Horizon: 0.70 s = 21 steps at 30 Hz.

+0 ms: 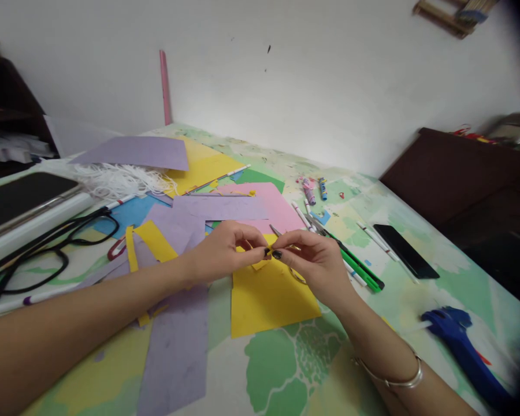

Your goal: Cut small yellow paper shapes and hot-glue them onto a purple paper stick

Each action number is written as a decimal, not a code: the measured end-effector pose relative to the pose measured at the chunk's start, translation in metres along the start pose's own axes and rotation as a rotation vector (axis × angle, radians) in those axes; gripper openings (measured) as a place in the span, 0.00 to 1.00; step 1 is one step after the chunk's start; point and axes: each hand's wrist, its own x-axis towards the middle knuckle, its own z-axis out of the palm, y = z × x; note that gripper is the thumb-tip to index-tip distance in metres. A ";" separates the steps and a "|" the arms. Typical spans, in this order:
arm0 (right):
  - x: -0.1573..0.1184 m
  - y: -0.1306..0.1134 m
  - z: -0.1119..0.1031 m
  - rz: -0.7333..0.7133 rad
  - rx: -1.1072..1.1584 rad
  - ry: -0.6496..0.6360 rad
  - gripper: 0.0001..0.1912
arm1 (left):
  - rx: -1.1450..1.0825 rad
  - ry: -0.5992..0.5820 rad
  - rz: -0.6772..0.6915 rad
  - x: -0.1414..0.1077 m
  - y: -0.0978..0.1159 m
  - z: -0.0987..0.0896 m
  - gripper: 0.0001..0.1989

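My left hand (229, 251) and my right hand (314, 260) meet over a yellow sheet (271, 300), thumbs and fingertips nearly touching. Between them they pinch a tiny yellow paper piece (271, 248), mostly hidden by the fingertips. Scissors (298, 276) lie partly behind my right hand, with a loop and a blade tip showing. Under and beside my left forearm are purple paper (175, 352) and cut yellow strips (156, 240).
Black glasses (60, 254) and white string (125, 180) lie left. A pink sheet (281, 208) is behind my hands. To the right are a green cutter (359, 266), a phone (405, 250) and a blue glue gun (463, 346).
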 end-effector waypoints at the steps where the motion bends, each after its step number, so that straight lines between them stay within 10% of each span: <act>1: 0.000 0.001 0.000 -0.001 -0.003 0.019 0.03 | 0.028 0.008 0.021 -0.001 0.001 0.000 0.06; 21: 0.000 0.001 -0.002 0.036 0.054 0.072 0.07 | 0.262 0.127 0.246 -0.005 0.002 0.005 0.05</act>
